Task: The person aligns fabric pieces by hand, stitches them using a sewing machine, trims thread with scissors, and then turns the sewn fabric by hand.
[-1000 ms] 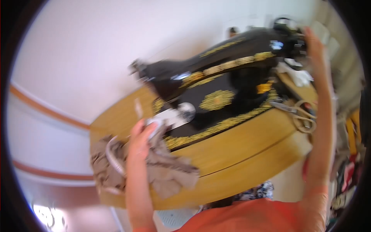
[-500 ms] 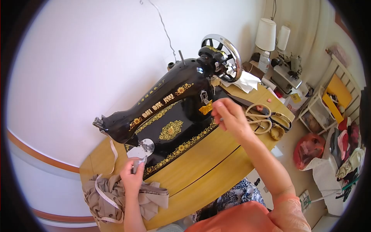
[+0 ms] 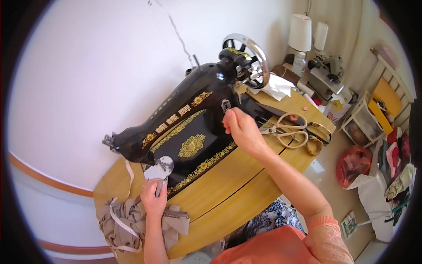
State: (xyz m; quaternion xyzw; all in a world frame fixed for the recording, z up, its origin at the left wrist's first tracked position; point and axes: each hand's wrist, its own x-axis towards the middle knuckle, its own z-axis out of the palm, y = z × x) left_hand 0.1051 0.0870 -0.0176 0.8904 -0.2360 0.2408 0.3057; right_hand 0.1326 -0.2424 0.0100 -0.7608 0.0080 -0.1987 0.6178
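A black sewing machine (image 3: pixel 173 116) with gold decoration stands at an angle on the wooden table. My left hand (image 3: pixel 154 200) is at the front edge of its bed, closed around a small grey object (image 3: pixel 159 187) whose kind I cannot make out. Just above that hand lies the round, shiny needle-plate area (image 3: pixel 164 164). My right hand (image 3: pixel 244 130) is at the machine's pillar, fingers pinched together just below a small metal fitting (image 3: pixel 225 104). Those fingers cover the gold plate there, and whatever they grip is hidden.
Large scissors (image 3: pixel 290 130) with cream handles lie right of my right hand. Crumpled beige cloth (image 3: pixel 127 220) with a white strip sits beside my left forearm. White paper (image 3: pixel 274 86) lies behind the handwheel (image 3: pixel 263 61). A red bag (image 3: pixel 353 165) is on the floor.
My right hand has moved left and up against the pillar, covering the gold plate that showed before. The scissors are now more exposed. My left hand stays at the bed's front edge.
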